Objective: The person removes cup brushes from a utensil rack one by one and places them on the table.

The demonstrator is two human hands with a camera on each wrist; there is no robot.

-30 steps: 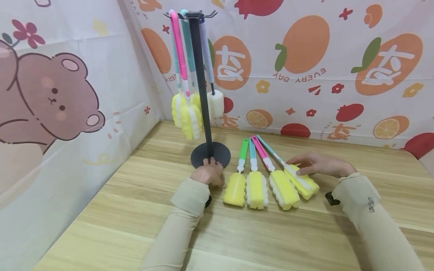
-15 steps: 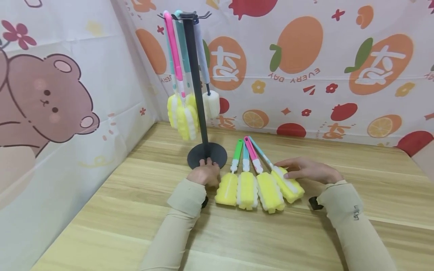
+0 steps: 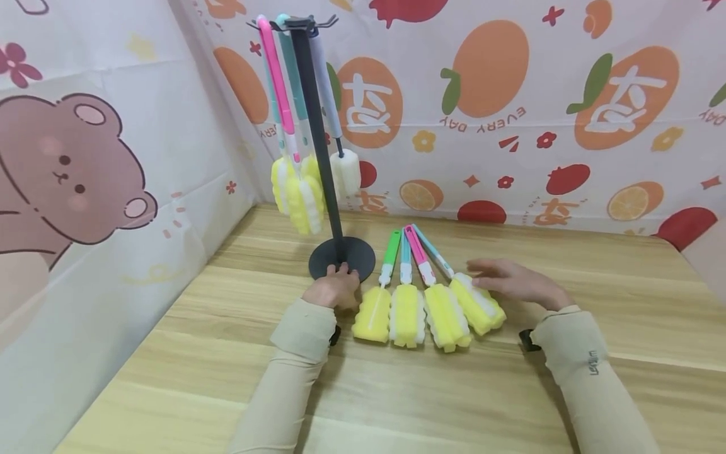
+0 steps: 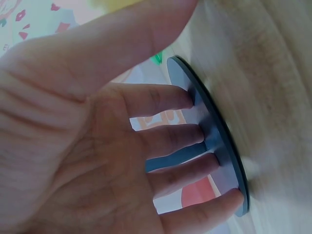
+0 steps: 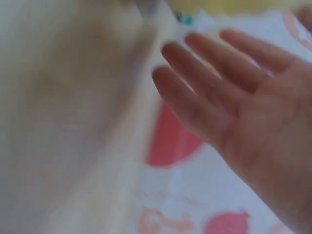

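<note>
While your left hand (image 3: 331, 289) is resting its fingertips on the round base (image 3: 363, 254) of a black stand (image 3: 323, 139), your right hand (image 3: 518, 282) is hanging just beside the rightmost yellow sponge brush (image 3: 478, 305).

That brush is lying on the wooden table (image 3: 408, 403) next to your right thumb, its blue handle slanting away to the left; you cannot tell whether skin is touching sponge. Between your hands, green-handled (image 3: 372, 314), blue-handled (image 3: 406, 316) and pink-handled (image 3: 447, 317) brushes are fanning out, handle ends bunching together. Above your left hand, more brushes (image 3: 306, 205) are hanging from the stand's hooks, the pole partly covering them. Your left fingers are spreading apart, nearly straight; your right fingers are extending loosely, gripping nothing.
</note>
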